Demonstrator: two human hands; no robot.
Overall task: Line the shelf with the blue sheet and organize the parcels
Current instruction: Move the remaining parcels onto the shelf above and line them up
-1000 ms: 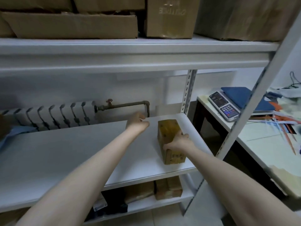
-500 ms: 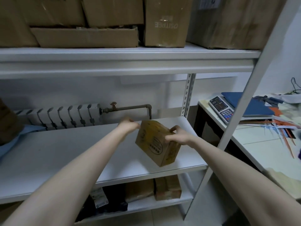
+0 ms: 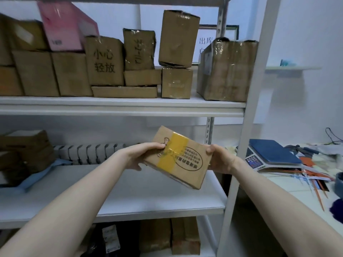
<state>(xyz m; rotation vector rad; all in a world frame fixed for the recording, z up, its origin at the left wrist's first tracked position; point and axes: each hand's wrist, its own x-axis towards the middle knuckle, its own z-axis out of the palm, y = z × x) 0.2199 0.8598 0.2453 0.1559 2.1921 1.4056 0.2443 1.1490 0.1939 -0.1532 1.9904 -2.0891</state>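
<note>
At the far left of the middle shelf [image 3: 130, 191], a stack of brown cartons [image 3: 26, 151] sits on a crumpled blue sheet [image 3: 37, 177] that covers only that end; the rest of the white board lies bare. Behind it a ribbed white radiator [image 3: 92, 152] runs along the wall. On the upper shelf [image 3: 120, 106] stand many cardboard parcels [image 3: 105, 64], one marked with large black characters, with a pink box [image 3: 65, 25] leaning on top of those at the left. The left hand [image 3: 143, 155] is closed on the left edge of a small brown parcel [image 3: 178, 158], thumb on the top face and fingers underneath. This parcel is held in the air above and in front of the right part of the middle shelf, tilted down to the right, with a yellow tape band across it and a printed oval on its face. The right hand [image 3: 220, 158] grips its right edge, thumb pressed on the upper corner. On the lowest shelf, more boxes [image 3: 185, 236] stand upright. To the right of the shelf's white upright post [image 3: 246, 127], a white surface [image 3: 297, 193] carries a weighing scale [image 3: 269, 154] with a blue pad on it, beside scattered papers.
</note>
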